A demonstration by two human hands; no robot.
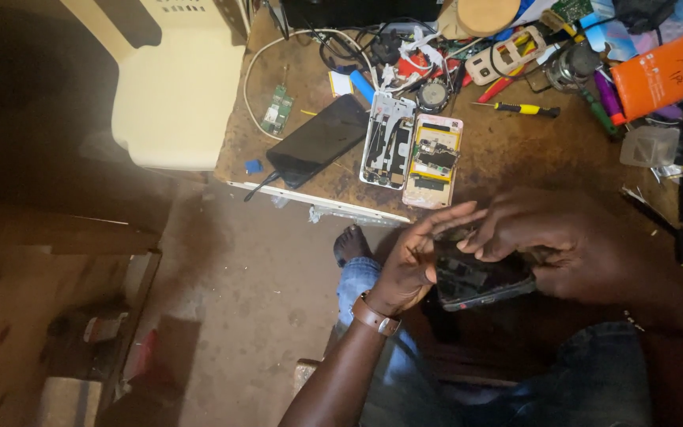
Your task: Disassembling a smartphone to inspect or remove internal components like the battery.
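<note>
The person sits at the edge of the worktop [507, 158] and holds an opened phone [480, 283] over the lap, just off the worktop's near edge, likely so that both hands can brace it close to the body while the inside faces up to the eye. The left hand [413, 265] cradles the phone's left end from beneath and beside, wrist bent back, a brown watch strap [373, 316] on the wrist, with the long fingers [448, 217] stretched up over the top edge; its fingers are grasping the phone. The right hand [571, 249] lies over the phone's right half, knuckles up, fingers curled down and pressing on the exposed inside; it too grips the phone, though whether a small tool is pinched there I cannot tell.

On the worktop, well apart from the hands, two stripped phone bodies [413, 150] lie side by side with their insides up, and a dark phone screen [318, 141] lies just left of them, face up. A yellow-handled screwdriver [525, 109] lies beyond, within reach, among cables and parts.
</note>
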